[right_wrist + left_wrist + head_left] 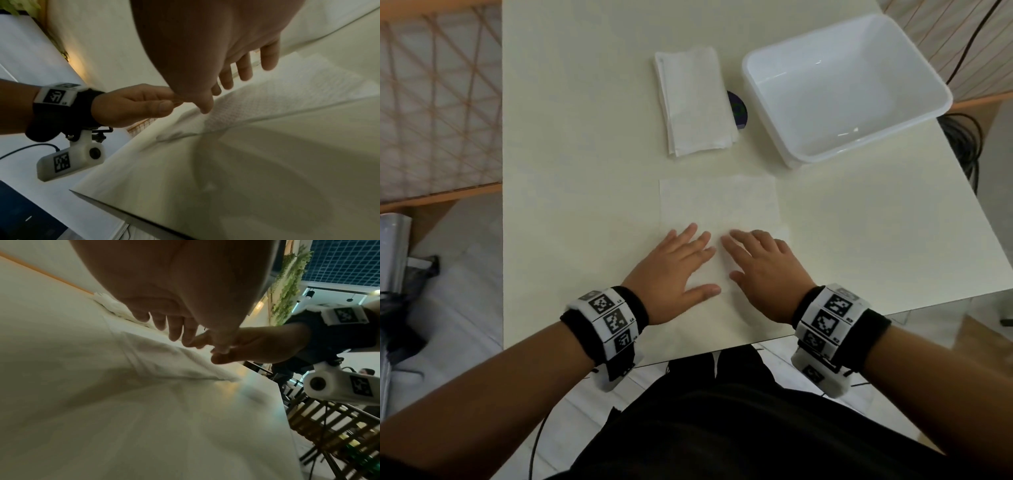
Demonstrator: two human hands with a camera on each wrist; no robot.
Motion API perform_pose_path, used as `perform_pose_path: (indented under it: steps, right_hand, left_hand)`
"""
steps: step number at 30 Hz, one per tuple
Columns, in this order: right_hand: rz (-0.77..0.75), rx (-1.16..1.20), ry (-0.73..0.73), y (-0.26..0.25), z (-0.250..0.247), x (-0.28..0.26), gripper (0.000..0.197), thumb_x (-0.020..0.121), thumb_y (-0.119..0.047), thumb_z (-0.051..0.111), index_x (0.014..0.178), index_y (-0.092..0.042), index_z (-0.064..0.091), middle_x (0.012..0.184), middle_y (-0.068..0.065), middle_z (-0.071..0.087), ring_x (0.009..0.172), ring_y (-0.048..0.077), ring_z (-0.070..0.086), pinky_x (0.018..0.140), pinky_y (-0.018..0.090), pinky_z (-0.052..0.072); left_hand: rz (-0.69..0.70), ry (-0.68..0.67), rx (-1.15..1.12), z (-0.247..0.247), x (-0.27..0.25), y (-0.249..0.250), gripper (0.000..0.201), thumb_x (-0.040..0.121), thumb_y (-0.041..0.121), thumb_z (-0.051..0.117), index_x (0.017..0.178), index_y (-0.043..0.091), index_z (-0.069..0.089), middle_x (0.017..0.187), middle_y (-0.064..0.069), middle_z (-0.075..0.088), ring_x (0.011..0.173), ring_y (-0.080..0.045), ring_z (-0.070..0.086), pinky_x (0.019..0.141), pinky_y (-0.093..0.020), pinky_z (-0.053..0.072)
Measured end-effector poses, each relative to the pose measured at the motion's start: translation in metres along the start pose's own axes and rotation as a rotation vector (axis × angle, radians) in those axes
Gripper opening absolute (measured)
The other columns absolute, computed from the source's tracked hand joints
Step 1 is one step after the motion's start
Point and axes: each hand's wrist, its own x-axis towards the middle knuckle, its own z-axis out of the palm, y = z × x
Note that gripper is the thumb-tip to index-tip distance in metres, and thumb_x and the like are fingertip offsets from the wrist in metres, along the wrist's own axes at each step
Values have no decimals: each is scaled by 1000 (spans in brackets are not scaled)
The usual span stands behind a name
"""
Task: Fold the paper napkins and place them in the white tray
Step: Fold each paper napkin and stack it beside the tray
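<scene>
Now we are laying both hands flat on an open napkin (717, 205) spread on the surface (571, 192); the left hand (674, 270) and right hand (763, 270) are resting side by side with fingers straight and spread, gripping nothing. A stack of napkins (693, 99) is lying beyond it, just beside the white tray (941, 99), which is holding nothing. We are judging the thin sheet likely to slide or wrinkle under uneven palm pressure, skewing the fold.
</scene>
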Motion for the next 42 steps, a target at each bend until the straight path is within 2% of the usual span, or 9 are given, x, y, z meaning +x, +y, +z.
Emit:
perform_pose_path:
  steps: [5,10,14,19,24,27,30,35,42]
  right_hand:
    - [23,-14,-50,-3,14,10,64,101,-36,29,151,-14,-5,159,3,-14,146,26,-13,118,46,-1]
    - [44,23,-70,16,26,9,80,89,-64,14,149,-19,-13,156,-1,-22,144,19,-21,119,40,-7]
    - [93,59,-61,38,27,-5,93,81,-75,14,148,-20,-18,151,-4,-30,141,16,-27,116,36,-12]
    - [130,88,-30,49,18,-14,92,80,-74,3,152,-17,1,159,0,-8,147,19,-9,119,39,-3]
    - [71,187,238,26,-5,15,48,91,-44,47,126,-11,54,125,9,55,117,33,47,101,42,35]
    - [-51,205,149,10,-10,35,39,89,-31,59,124,-14,54,119,6,55,109,28,48,92,38,41]
    - [-7,201,82,4,-11,43,45,87,-31,61,129,-19,49,125,2,50,114,24,46,92,36,41]
    - [22,174,36,4,-24,50,34,85,-32,61,118,-24,56,110,-3,59,101,20,57,88,32,38]
    - [51,233,33,12,-41,53,19,91,-34,54,103,-25,65,101,-5,68,94,20,60,82,30,37]
  left_hand:
    - [-53,-151,140,20,14,9,69,100,47,24,152,11,-6,160,-5,-14,145,-16,-20,121,-35,-6]
    - [-88,-163,237,24,12,-5,86,84,66,1,149,12,-14,156,-5,-24,143,-17,-26,119,-34,-10]
    - [-146,-210,227,17,-4,-21,93,82,76,7,145,15,-25,152,-2,-35,140,-14,-34,118,-34,-13]
    - [-171,-231,216,7,-17,-26,92,83,75,9,147,16,-21,153,-1,-32,140,-13,-33,119,-38,-12]
    - [-186,-14,149,2,-7,-17,84,88,69,10,149,13,26,161,-6,6,148,-20,-8,120,-39,-4]
    - [-151,147,166,0,-1,-19,58,91,56,38,127,14,55,156,-11,26,147,-30,8,119,-47,12]
    - [-189,158,121,0,3,-21,54,87,47,59,129,14,52,155,-9,27,147,-30,9,118,-46,16]
    - [-294,194,-49,-2,6,-29,70,79,50,68,137,19,44,157,-3,23,146,-24,4,119,-42,14]
    - [-306,298,-311,-17,13,-37,23,88,38,64,101,20,68,128,3,60,127,-20,44,106,-36,34]
